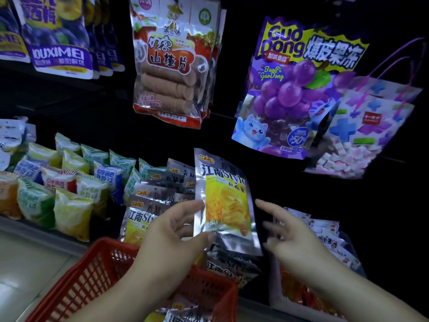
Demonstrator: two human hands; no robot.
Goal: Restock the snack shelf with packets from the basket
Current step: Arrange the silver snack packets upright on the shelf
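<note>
A silver packet with a yellow panel [222, 201] stands upright in front of the lower shelf. My left hand [176, 231] pinches its lower left edge between thumb and fingers. To the packet's right my right hand [287, 238] is held apart from it, its fingers spread and holding nothing. Behind and left of the held packet, a row of the same silver packets [160, 189] leans on the shelf. The red plastic basket [92, 270] sits below my arms with more of these packets [185, 314] inside, partly hidden by my left forearm.
Green, yellow and blue small bags [69, 182] fill the shelf's left part. White packets [325, 233] lie at the right. Above hang a hawthorn slice bag [169, 66], a purple grape jelly bag [290, 89] and a marshmallow bag [362, 135]. Pale floor shows at bottom left.
</note>
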